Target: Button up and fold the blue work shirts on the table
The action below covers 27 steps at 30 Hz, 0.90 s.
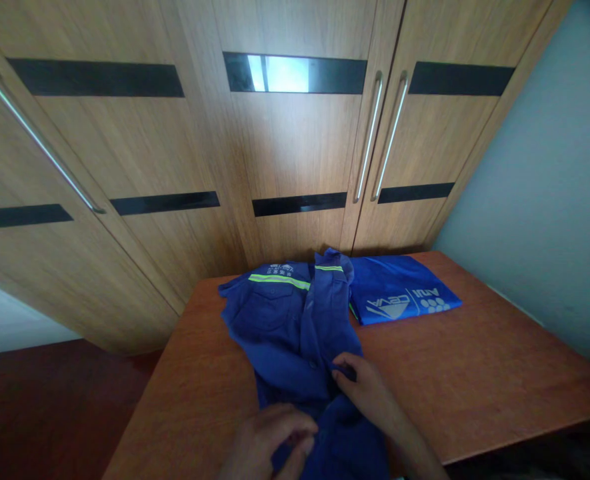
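Observation:
A navy-blue work shirt (275,343) lies front up on the table, its collar end toward the wardrobe. A yellow-green and silver stripe and white lettering cross its chest above a flap pocket. One side of the front is folded over the middle. My right hand (367,390) pinches the shirt's right edge between thumb and fingers. Lower and to the left, my left hand (275,437) has its thumb and fingers closed on the cloth near the front opening. The lower end of the shirt runs out of the picture.
A folded bright-blue cloth item (395,280) with white logo print lies to the right of the shirt, at the back of the reddish-brown table (455,360). Behind stands a wooden wardrobe (295,147) with long metal handles. A pale wall (545,200) rises on the right.

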Each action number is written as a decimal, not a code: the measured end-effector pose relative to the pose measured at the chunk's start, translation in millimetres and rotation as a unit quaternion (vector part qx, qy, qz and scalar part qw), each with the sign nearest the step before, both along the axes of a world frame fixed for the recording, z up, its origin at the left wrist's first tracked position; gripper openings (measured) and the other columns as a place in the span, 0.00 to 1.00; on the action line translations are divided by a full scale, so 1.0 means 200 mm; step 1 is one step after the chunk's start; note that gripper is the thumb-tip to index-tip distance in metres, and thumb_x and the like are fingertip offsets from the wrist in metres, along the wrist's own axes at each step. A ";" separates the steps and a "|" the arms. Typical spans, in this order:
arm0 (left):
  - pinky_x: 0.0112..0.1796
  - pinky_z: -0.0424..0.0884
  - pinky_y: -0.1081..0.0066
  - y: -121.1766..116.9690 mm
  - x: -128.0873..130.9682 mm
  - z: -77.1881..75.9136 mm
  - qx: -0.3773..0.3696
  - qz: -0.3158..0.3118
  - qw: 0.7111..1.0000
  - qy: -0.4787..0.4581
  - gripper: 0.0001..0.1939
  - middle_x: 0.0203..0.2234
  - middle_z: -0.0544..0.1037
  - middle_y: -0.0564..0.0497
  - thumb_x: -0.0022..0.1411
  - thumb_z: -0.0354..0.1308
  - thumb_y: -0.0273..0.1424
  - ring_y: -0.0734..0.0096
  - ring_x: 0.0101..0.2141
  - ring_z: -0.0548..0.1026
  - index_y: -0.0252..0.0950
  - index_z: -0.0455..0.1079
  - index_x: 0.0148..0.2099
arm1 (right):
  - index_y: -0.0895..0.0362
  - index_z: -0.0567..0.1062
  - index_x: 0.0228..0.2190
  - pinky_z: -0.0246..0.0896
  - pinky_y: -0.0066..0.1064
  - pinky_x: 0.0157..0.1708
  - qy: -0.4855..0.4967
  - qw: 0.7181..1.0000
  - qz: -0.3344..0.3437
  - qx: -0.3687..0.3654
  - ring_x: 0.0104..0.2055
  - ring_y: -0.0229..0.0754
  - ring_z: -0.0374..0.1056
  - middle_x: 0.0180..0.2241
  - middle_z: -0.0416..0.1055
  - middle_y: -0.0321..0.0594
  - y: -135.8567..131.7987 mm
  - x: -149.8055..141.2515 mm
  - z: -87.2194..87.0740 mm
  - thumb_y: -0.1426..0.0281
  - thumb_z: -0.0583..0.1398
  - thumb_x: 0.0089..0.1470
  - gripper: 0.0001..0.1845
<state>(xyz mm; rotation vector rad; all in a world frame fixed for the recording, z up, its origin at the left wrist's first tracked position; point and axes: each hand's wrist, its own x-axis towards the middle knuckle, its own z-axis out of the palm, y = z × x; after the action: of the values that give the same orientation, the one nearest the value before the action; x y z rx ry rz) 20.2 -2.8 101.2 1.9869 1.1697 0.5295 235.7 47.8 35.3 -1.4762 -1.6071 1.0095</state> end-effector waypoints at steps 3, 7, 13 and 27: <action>0.46 0.69 0.69 0.14 0.06 0.03 0.074 0.041 0.996 0.035 0.13 0.40 0.78 0.49 0.64 0.49 0.31 0.66 0.42 0.75 0.42 0.74 0.44 | 0.57 0.75 0.27 0.58 0.30 0.33 0.083 0.996 -0.019 -0.025 0.31 0.41 0.66 0.25 0.71 0.35 -0.03 0.02 0.01 0.67 0.58 0.51 0.08; 0.52 0.63 0.60 0.27 0.13 -0.07 0.140 0.048 0.979 0.138 0.16 0.48 0.75 0.48 0.60 0.54 0.29 0.60 0.49 0.71 0.43 0.71 0.50 | 0.56 0.74 0.30 0.57 0.27 0.30 0.234 0.964 -0.089 -0.087 0.30 0.39 0.64 0.26 0.69 0.33 -0.09 0.06 0.01 0.64 0.61 0.48 0.09; 0.48 0.63 0.58 0.31 0.15 -0.16 0.121 0.055 0.957 0.258 0.13 0.42 0.77 0.45 0.59 0.52 0.26 0.57 0.45 0.73 0.38 0.73 0.45 | 0.56 0.74 0.31 0.58 0.26 0.28 0.422 0.892 -0.079 -0.139 0.28 0.38 0.64 0.26 0.69 0.33 -0.13 0.08 -0.01 0.65 0.63 0.47 0.08; 0.44 0.65 0.65 0.25 0.12 -0.24 0.061 0.045 0.962 0.262 0.10 0.38 0.76 0.46 0.56 0.49 0.21 0.62 0.41 0.73 0.36 0.69 0.38 | 0.55 0.78 0.40 0.62 0.30 0.34 0.446 0.877 -0.110 -0.138 0.32 0.41 0.69 0.31 0.75 0.37 -0.12 0.03 0.02 0.60 0.68 0.45 0.20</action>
<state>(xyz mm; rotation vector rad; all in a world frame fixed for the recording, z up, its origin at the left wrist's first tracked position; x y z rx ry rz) 43.7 47.6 52.3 2.2646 1.5805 0.1139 241.0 24.4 39.7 -1.0529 -0.6352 1.5226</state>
